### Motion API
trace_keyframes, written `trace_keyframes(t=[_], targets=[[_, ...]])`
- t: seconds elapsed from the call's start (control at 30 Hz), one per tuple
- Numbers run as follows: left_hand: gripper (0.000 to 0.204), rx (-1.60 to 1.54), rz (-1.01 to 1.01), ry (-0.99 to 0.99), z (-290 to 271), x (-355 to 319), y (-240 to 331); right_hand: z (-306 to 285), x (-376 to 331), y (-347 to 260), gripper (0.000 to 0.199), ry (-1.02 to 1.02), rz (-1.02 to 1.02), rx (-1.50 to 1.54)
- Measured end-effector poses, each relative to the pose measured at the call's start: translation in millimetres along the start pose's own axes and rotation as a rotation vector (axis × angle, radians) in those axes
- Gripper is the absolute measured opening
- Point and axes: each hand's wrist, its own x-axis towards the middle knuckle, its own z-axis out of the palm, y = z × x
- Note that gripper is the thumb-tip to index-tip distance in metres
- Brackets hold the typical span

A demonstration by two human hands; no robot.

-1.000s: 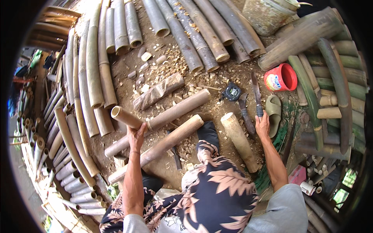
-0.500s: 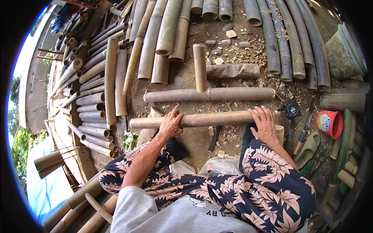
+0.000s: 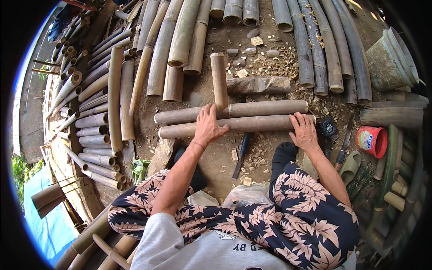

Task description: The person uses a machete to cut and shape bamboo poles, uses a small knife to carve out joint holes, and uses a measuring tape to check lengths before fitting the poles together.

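A bamboo pole lies crosswise in front of me, close along the near side of a second bamboo pole. My left hand grips the near pole left of its middle, fingers over the top and thumb to the right. The left fingertips reach toward the far pole, beside the foot of a short bamboo piece that stands up there. At the near pole's right end, my right hand is wrapped over it, fingertips on the far side. On the ground below lies a dark-handled blade tool.
Bamboo poles lie at the back and are stacked at left. A plastic-wrapped block lies behind the poles. To the right are a long knife, a red tub, a green slipper and a pale bucket.
Both hands have moved the near pole away from me, up against the far pole. The blade tool beneath it now shows more fully. The whole view has shifted slightly.
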Motion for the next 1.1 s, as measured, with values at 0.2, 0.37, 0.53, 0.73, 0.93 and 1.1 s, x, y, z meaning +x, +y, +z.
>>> trace_keyframes(t=[0.2, 0.37, 0.53, 0.73, 0.93, 1.1], targets=[[0.129, 0.394, 0.203, -0.305, -10, 7, -31, 9, 1, 22, 0.068, -0.08, -0.022, -0.104], [0.09, 0.506, 0.198, 0.054, 24, 2, -26, 10, -3, 27, 0.067, -0.081, -0.016, -0.182], [0.09, 0.377, 0.219, 0.007, 14, 6, -51, 29, 11, 19, 0.067, -0.067, -0.102, -0.183], [0.142, 0.29, 0.109, -0.131, -5, 15, -62, 30, 22, -9, 0.043, -0.029, -0.149, -0.186], [0.13, 0.29, 0.169, -0.206, -6, 33, -40, 50, 14, -34, 0.042, 0.126, -0.017, -0.24], [0.118, 0.2, 0.228, -0.153, -3, 29, -37, 61, 7, -31, 0.041, 0.1, 0.008, -0.197]])
